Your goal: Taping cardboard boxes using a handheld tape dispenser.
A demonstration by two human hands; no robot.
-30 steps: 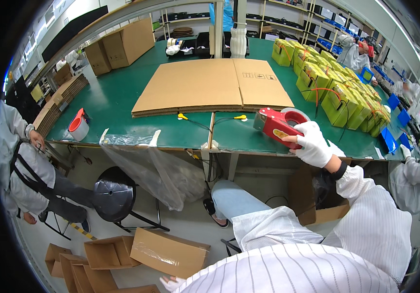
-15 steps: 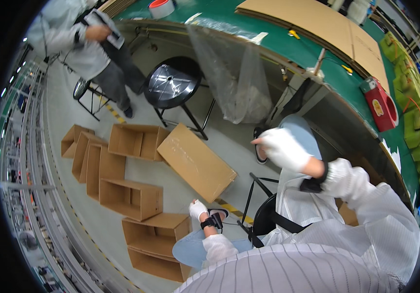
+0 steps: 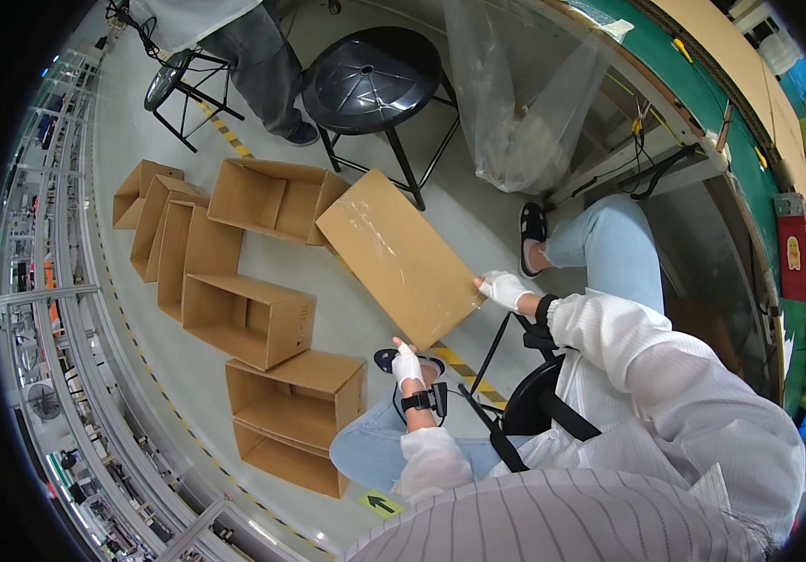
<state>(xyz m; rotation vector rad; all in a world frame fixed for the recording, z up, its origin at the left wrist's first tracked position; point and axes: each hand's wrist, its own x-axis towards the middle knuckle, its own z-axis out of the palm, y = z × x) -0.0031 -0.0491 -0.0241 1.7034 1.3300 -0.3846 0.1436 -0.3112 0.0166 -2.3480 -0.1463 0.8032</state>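
A taped cardboard box [image 3: 394, 253] sits at an angle in front of me, its flat taped side facing up. My right hand [image 3: 504, 288], in a white glove with bare fingertips, grips its right near edge. At the near corner, my left hand [image 3: 407, 363], gloved the same way, holds the box with the fingers partly hidden. Open cardboard boxes stand left of it; the closest are one on its side [image 3: 249, 318] and one at its upper left [image 3: 277, 199].
More open boxes [image 3: 295, 421] stand at lower left. A black stool [image 3: 375, 80] is beyond the taped box, near a co-worker's legs [image 3: 258, 75]. A clear plastic bag [image 3: 525, 122] hangs from the green workbench [image 3: 665, 56] at right. Yellow-black tape [image 3: 468, 375] marks the floor.
My right hand has come down from above my right knee onto the box's edge. My left hand has moved up to its near corner. The view has shifted lower.
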